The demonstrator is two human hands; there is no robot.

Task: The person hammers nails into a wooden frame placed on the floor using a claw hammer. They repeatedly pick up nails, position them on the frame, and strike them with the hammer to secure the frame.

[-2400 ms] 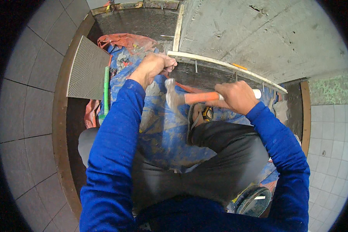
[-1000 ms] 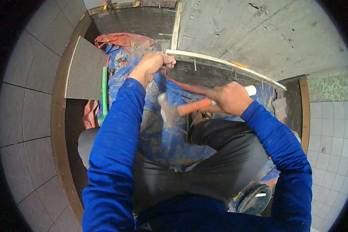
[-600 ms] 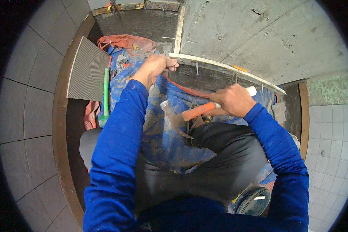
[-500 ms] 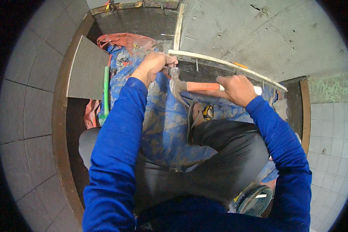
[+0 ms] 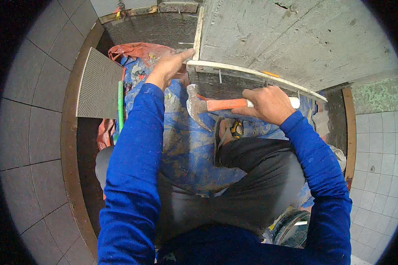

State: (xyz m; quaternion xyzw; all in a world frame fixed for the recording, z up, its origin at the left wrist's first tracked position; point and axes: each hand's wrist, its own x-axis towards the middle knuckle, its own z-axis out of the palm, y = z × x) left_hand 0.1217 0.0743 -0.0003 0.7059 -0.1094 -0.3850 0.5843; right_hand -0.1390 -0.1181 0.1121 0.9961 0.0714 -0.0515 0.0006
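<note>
My right hand point(image 5: 272, 104) clenches the orange-handled steel claw hammer point(image 5: 225, 104) near the long pale wooden strip point(image 5: 241, 69); my left hand point(image 5: 170, 66) is by its end, its grip I can't tell. Apparently nailing; another blow needs that hand clear

Bright blue long sleeves point(image 5: 135, 172), creased along the forearms, end in snug cuffs point(image 5: 292, 123) above bare fingers point(image 5: 249, 94). The torso's cloth point(image 5: 208, 244) looks navy; the trousers point(image 5: 256, 181) are dark grey; one foot point(image 5: 226, 136) wears an open sandal point(image 5: 217, 140).
</note>
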